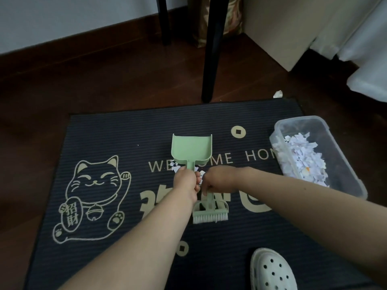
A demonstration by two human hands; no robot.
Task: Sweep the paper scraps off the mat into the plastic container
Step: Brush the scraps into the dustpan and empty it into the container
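Here, a few loose scraps (pixel 175 166) lie on the mat (pixel 125 132) just behind the dustpan (pixel 190 149), around its handle and between the two hands. The left hand (pixel 185 181) has its grip wrapped round that handle. Just right of it, the right hand (pixel 217 181) has its grip pinching the stem of the brush (pixel 210 212), whose bristles point toward the person. Well right of the dustpan, the container (pixel 278 139) stands at the mat's edge with a heap (pixel 301 160) of paper inside. Beyond the dustpan stands a dark leg (pixel 211 49); nearer and to the right, a pale shoe (pixel 272 271).
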